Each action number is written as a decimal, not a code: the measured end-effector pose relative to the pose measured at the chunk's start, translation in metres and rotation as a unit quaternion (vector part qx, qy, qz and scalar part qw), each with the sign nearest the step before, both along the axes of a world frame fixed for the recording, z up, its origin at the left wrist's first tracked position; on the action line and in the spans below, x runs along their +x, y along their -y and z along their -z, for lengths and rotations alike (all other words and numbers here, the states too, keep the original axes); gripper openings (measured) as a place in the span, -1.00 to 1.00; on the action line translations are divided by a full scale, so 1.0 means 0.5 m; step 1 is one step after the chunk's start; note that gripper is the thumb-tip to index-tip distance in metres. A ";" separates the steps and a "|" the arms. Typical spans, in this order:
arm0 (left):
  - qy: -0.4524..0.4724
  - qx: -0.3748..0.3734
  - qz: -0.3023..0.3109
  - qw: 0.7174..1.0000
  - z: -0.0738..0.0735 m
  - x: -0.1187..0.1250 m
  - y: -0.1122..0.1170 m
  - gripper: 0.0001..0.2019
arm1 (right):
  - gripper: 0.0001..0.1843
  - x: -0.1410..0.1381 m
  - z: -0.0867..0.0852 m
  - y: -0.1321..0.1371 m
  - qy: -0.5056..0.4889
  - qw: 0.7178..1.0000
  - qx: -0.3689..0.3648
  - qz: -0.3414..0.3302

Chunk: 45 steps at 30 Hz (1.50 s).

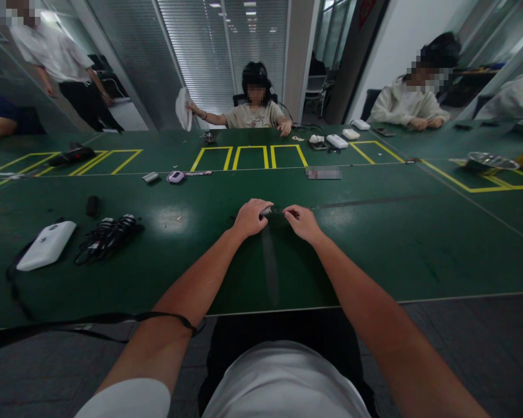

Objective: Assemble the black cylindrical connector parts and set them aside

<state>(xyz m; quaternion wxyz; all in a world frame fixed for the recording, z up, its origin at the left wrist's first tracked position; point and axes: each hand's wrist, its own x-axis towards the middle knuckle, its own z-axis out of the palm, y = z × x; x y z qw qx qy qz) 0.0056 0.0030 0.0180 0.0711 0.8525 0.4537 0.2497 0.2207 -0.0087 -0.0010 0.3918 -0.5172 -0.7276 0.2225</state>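
Both my arms reach over the green table (418,244). My left hand (251,217) is curled round a small silvery object (267,211) whose kind I cannot make out. My right hand (302,222) pinches a thin dark strand or cable (279,211) that runs from that object. The two hands sit close together, a few centimetres apart, resting on the tabletop in the middle of the view. A blurred grey streak lies on the table below the hands.
A white power bank (47,244) and a bundle of black cables (107,234) lie at the left. A black strap (91,321) crosses my left wrist. Yellow taped boxes (249,157) mark the far side. A person (255,110) sits opposite; others sit right and stand left. A metal dish (492,161) rests far right.
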 end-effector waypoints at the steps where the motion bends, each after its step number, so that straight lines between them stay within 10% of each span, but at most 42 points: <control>1: -0.007 -0.002 0.004 1.000 -0.001 0.000 0.000 -0.54 | -0.78 -0.001 0.000 0.000 -0.001 1.000 0.000 0.001; 45: -0.038 0.010 0.012 0.999 0.000 0.004 0.000 -0.70 | -0.82 -0.005 -0.004 0.006 0.016 1.000 0.009 -0.009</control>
